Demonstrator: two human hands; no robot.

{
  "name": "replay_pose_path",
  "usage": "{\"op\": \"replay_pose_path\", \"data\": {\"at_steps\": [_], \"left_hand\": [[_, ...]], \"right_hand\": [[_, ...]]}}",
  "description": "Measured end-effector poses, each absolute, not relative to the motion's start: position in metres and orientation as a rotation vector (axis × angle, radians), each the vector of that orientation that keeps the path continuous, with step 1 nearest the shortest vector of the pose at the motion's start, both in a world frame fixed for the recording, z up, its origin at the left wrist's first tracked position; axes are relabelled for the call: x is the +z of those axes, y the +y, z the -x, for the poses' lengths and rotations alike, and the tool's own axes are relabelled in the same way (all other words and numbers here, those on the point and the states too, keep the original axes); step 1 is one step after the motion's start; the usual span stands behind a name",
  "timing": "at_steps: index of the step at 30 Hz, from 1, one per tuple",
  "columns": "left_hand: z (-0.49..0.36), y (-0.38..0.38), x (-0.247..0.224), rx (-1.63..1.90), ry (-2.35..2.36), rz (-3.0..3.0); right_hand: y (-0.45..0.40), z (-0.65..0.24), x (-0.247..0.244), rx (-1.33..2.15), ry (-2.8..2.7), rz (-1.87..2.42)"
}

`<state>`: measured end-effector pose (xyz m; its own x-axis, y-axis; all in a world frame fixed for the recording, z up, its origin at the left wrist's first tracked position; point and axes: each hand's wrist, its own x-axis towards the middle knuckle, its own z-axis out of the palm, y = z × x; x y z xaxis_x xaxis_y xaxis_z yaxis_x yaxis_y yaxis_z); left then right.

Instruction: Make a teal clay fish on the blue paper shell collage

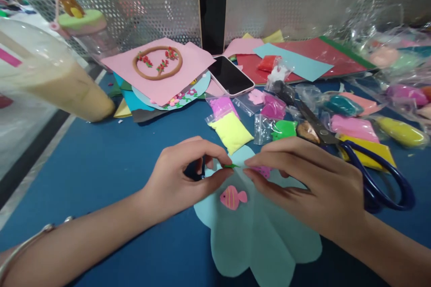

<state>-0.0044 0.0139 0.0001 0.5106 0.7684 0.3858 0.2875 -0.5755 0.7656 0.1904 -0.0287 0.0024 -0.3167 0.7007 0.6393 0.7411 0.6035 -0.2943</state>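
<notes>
My left hand pinches a bit of green clay between thumb and forefinger, over the far part of the blue paper; my right hand has thumb and forefinger slightly parted just right of it, holding nothing I can see; a pink fish lies nearer me; scissors lie right.

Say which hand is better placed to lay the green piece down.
Probably the left hand: it pinches the green piece over the blue paper, near the pink fish. The right hand seems not to touch that piece.
</notes>
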Motion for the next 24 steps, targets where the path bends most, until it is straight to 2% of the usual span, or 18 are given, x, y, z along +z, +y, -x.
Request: {"op": "replay_pose_path", "data": {"at_steps": [10, 24], "left_hand": [[0.0038, 0.0138, 0.0027, 0.96, 0.841, -2.152], [0.0047, 0.0143, 0.0023, 0.961, 0.86, -2.148]], "right_hand": [[-0.0268, -0.1852, -0.0018, -0.114, -2.099, 1.087], [-0.027, -0.1871, 0.0008, 0.039, -2.071, 1.061]]}}
